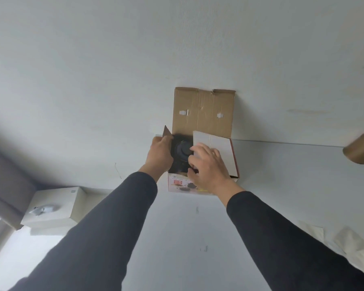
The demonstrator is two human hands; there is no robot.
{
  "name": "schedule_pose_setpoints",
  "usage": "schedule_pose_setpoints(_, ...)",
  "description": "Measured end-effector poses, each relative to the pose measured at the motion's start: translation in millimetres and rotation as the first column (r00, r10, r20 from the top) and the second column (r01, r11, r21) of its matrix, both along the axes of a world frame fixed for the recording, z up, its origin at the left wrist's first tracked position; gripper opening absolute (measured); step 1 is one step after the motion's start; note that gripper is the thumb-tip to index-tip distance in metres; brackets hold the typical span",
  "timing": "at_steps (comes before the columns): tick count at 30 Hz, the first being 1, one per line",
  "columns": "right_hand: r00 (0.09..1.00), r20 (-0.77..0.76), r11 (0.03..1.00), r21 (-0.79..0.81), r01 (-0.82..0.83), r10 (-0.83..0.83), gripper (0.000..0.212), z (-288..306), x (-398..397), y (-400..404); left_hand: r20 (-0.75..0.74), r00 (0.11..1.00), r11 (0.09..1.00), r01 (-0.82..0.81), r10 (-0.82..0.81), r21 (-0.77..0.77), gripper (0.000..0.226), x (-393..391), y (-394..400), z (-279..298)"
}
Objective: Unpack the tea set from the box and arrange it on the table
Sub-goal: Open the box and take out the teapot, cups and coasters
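Box (202,183) stands open on the white table (177,238), against the wall, back flap up. Left hand (159,152) grips the box's left rim by the side flap; right hand (208,166), fingers curled, reaches in at a dark round teapot (182,150); grip unclear. Tissue box (55,206) sits far left, brown cylinder (361,147) far right.

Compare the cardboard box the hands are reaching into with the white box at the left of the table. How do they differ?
The cardboard box stands open, its brown lid flap upright against the wall; the white box is closed. The cardboard box has a printed front with pictures; the white box is plain, with something pale poking out on top. Both hands, left hand and right hand, are at the cardboard box; none touches the white box. Both rest on the table.
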State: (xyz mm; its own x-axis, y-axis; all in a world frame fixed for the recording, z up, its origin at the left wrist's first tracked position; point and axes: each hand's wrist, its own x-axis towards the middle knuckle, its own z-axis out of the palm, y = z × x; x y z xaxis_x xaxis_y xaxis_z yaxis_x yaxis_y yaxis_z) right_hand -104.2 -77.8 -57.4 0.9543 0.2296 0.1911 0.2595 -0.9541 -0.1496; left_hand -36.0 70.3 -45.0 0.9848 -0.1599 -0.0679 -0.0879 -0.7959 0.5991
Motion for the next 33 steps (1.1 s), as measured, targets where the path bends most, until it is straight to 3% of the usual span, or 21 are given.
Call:
schedule_pose_setpoints(6, 0.944, 0.283, 0.983, -0.02, 0.18, -0.167, 0.008, 34.2, -18.0, -11.4, -0.024, 1.0, 0.96, 0.0, 0.007, 0.279, 0.028, -25.2, 8.8, -8.2)
schedule_pose_setpoints(8, 0.915, 0.317, 0.958, -0.057, 0.283, -0.251, 0.02, 43.5, -26.3, -19.3, -0.037, 0.999, 0.95, 0.029, -0.019, 0.309, 0.028, -31.2, 5.7, -9.9)
schedule_pose_setpoints(13, 0.836, 0.148, 0.82, -0.168, 0.548, -0.529, 0.044, 52.7, -49.7, -40.8, -0.102, 0.995, 0.959, 0.023, 0.006, 0.282, 0.035, -45.9, -6.5, -7.1)
schedule_pose_setpoints(19, 0.723, -0.06, 0.697, -0.328, 0.637, -0.689, 0.052, 34.6, -58.8, -66.8, -0.125, 0.989, 0.965, -0.047, 0.081, 0.26, 0.039, -50.6, -17.2, -9.4)
schedule_pose_setpoints(24, 0.706, -0.374, 0.793, -0.167, 0.586, -0.601, 0.051, 0.7, -57.1, -73.8, -0.063, 0.992, 0.959, -0.085, 0.106, 0.27, 0.038, -50.3, -25.7, -16.5)
schedule_pose_setpoints(26, 0.741, -0.348, 0.811, -0.12, 0.572, -0.574, 0.05, -4.8, -53.7, -76.1, -0.025, 0.992, 0.95, -0.11, 0.122, 0.294, 0.034, -48.6, -27.4, -15.7)
schedule_pose_setpoints(29, 0.818, -0.221, 0.844, -0.044, 0.535, -0.53, 0.052, -8.3, -40.7, -81.4, 0.034, 0.999, 0.865, -0.054, 0.042, 0.499, 0.041, -38.1, -31.5, -8.6)
schedule_pose_setpoints(33, 0.927, -0.098, 0.927, 0.057, 0.369, -0.363, 0.058, -13.5, -16.2, -85.0, -0.049, 0.997, 0.727, 0.077, -0.06, 0.683, 0.034, -26.8, -48.5, 3.0)
